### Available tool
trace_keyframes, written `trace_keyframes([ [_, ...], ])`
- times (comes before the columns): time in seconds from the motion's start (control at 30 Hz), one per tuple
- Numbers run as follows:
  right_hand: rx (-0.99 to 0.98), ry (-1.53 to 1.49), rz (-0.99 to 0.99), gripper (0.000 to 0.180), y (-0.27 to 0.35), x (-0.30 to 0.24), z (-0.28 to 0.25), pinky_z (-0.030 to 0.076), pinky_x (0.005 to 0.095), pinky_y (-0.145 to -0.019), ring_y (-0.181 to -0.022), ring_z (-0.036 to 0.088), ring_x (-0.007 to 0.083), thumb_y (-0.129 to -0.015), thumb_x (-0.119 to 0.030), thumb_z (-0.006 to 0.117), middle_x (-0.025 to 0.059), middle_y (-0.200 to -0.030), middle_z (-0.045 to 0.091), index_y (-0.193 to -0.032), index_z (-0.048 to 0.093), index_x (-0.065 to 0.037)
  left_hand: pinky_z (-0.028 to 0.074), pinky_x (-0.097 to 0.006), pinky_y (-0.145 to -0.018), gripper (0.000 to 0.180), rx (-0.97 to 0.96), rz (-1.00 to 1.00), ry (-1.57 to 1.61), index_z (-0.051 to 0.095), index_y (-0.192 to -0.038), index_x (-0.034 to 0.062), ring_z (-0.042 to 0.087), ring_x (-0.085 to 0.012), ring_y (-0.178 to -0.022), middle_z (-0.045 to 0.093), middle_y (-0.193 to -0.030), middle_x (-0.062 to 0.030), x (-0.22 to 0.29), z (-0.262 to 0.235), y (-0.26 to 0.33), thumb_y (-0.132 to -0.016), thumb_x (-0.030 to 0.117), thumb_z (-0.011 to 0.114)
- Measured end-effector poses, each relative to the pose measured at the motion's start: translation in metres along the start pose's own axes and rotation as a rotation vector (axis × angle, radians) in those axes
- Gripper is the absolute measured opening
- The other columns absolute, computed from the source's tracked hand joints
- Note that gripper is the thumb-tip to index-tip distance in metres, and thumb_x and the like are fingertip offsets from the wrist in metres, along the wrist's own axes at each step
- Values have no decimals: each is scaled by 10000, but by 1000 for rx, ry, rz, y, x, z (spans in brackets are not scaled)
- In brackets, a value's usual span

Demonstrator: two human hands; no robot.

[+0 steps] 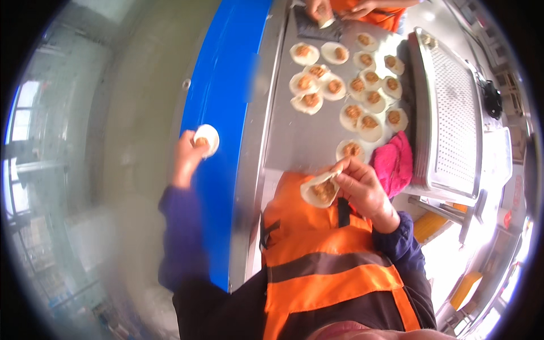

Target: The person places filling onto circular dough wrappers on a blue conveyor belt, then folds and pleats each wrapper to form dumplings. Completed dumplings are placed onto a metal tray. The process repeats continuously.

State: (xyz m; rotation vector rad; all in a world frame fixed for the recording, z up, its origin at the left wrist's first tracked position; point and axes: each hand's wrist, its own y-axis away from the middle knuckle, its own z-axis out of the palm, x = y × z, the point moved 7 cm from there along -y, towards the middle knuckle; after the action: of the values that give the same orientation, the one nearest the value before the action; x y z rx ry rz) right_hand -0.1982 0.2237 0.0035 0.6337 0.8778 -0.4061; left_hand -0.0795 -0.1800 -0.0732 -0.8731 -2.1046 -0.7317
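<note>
My left hand [184,160] is stretched out to the left over the blue edge of the counter and grips a round dumpling wrapper [207,138] with a bit of filling. Close to my orange vest, my right hand [365,190] pinches a second round wrapper [321,190] that carries a lump of brown meat filling, its edge partly folded up. Just beyond that hand, another filled wrapper [351,149] lies on the steel table [294,136].
Several filled wrappers [351,85] lie spread across the steel table. A pink cloth [394,161] sits beside a perforated metal tray [450,119] on the right. At the far end another person's hands [326,12] work on a wrapper. A blue panel [221,113] borders the table's left side.
</note>
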Motion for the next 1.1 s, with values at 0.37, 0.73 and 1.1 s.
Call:
trace_keyframes([
  [0.37, 91, 1, -172, 104, 12, -16, -29, 558, 275, -755, -907, 632, 131, -982, -102, 536, 83, -1094, 630, -1018, 540, -5, 506, -356, -870, 552, -190, 366, -155, 483, -1270, 8, 615, -225, -1024, 596, -1167, -139, 123, 218, 24, -851, 269, 731],
  [0.73, 242, -21, -383, 80, -4, -32, -34, 541, 265, -749, -863, 627, 138, -936, -37, 589, 70, -1039, 627, -990, 603, 20, 360, -394, -1081, 489, -717, 21, 1237, 361, -1413, 69, 426, -170, -1302, 472, -1370, -67, 222, 245, 132, -1020, 345, 451],
  [1.1, 375, 989, -574, 178, 15, -70, -31, 525, 329, -640, -736, 649, 267, -775, 18, 690, 118, -807, 630, -947, 663, -18, 534, -291, -882, 336, -510, 61, 891, 478, -1314, -33, 610, -142, -1029, 603, -1168, -91, 208, 240, 127, -1005, 99, 480],
])
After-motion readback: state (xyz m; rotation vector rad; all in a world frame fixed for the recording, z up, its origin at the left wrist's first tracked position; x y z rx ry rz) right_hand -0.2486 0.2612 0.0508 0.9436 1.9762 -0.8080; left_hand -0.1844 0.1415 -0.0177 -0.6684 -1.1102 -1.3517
